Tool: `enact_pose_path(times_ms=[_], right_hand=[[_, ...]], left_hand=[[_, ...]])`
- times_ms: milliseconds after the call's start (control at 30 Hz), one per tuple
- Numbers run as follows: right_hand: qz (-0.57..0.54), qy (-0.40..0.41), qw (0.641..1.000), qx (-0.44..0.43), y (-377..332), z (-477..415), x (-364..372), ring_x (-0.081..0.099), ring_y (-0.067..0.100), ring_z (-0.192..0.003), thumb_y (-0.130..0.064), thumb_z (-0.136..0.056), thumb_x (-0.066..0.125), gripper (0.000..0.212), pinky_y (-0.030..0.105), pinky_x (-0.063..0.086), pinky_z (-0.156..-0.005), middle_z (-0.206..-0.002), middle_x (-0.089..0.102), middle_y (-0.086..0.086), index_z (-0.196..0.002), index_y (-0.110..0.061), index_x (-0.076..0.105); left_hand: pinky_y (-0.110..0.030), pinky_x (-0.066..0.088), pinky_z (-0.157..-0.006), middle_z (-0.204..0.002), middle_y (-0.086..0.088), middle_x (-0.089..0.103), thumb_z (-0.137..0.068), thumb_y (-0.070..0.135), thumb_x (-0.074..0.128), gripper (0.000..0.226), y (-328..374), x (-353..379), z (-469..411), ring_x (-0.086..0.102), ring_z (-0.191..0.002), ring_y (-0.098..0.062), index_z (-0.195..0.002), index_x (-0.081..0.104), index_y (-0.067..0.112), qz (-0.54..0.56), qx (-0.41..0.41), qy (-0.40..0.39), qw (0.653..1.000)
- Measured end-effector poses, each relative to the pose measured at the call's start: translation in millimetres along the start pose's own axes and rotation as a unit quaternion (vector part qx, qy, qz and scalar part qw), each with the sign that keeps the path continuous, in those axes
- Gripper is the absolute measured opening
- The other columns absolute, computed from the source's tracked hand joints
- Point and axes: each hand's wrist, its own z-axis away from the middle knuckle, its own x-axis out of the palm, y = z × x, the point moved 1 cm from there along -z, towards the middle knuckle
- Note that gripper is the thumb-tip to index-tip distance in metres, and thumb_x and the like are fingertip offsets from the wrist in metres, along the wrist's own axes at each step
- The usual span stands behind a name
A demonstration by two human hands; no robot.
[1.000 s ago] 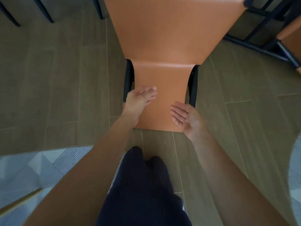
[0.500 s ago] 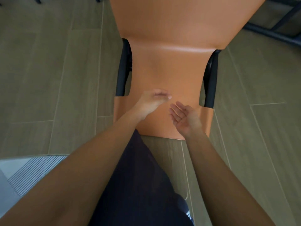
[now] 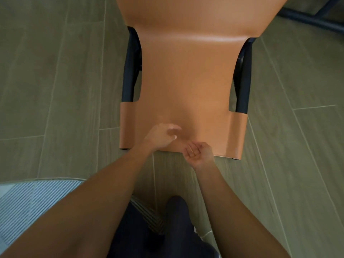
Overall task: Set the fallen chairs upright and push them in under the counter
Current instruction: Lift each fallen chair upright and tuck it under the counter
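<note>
An orange chair with a black frame lies on its back on the floor, its backrest toward me and its seat running off the top edge. My left hand hovers over the top of the backrest, fingers loosely curled and blurred, holding nothing. My right hand is at the backrest's near edge, palm up with fingers curled, and grips nothing. Whether either hand touches the chair I cannot tell.
Grey-green wood-look floor tiles surround the chair. A dark metal frame bar of another piece of furniture crosses the top right corner. My dark trousers and a striped garment fill the bottom.
The view has closed in on the chair. Both hands have slid down the backrest toward its near edge and come closer together, the right hand curling its fingers more.
</note>
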Motion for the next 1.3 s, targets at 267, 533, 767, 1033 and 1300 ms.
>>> enact_pose_path(times_ms=[267,533,767,1033,1300], right_hand=[[-0.010,0.068,0.998,-0.007,16,-9,-17,0.062,0.025,-0.090,-0.012,-0.100,0.038,0.034,0.038,0.050,-0.089,-0.103,0.062,0.016,-0.128,0.002,0.052],[-0.035,0.120,0.992,0.015,19,-7,3,0.055,0.025,-0.094,-0.020,-0.097,0.048,0.025,0.034,0.050,-0.092,-0.111,0.054,0.010,-0.117,-0.006,0.054],[-0.081,0.102,0.991,0.036,26,-6,9,0.054,0.019,-0.090,-0.021,-0.098,0.040,0.025,0.027,0.046,-0.071,-0.104,0.056,0.006,-0.116,-0.010,0.053],[-0.073,0.076,0.994,0.022,27,-10,7,0.056,0.023,-0.112,-0.017,-0.097,0.038,0.030,0.039,0.040,-0.105,-0.122,0.060,0.009,-0.117,-0.006,0.057],[-0.130,0.067,0.989,0.007,30,-6,9,0.058,0.026,-0.113,-0.017,-0.099,0.047,0.034,0.036,0.047,-0.094,-0.114,0.062,0.014,-0.130,-0.002,0.053]], left_hand=[[-0.008,0.020,-0.097,-0.143,0.002,0.051,-0.090,0.014,0.062,0.043,-18,10,2,0.041,-0.135,-0.014,-0.131,0.059,0.026,-0.059,-0.002,-0.028,0.998],[-0.020,0.022,-0.107,-0.143,-0.001,0.051,-0.090,0.011,0.060,0.044,-23,12,6,0.039,-0.137,-0.018,-0.133,0.057,0.023,-0.068,0.007,-0.031,0.997],[-0.029,0.008,-0.117,-0.151,-0.003,0.041,-0.093,0.011,0.056,0.049,-24,20,10,0.026,-0.144,-0.016,-0.141,0.047,0.020,-0.151,0.040,-0.081,0.984],[-0.031,0.003,-0.118,-0.160,0.000,0.021,-0.095,0.010,0.053,0.060,-38,20,15,0.012,-0.148,-0.016,-0.150,0.031,0.019,-0.176,0.039,-0.115,0.977],[-0.028,0.004,-0.117,-0.163,-0.002,0.006,-0.093,0.006,0.056,0.069,-36,20,17,0.000,-0.149,-0.015,-0.152,0.024,0.017,-0.182,0.065,-0.106,0.975]])
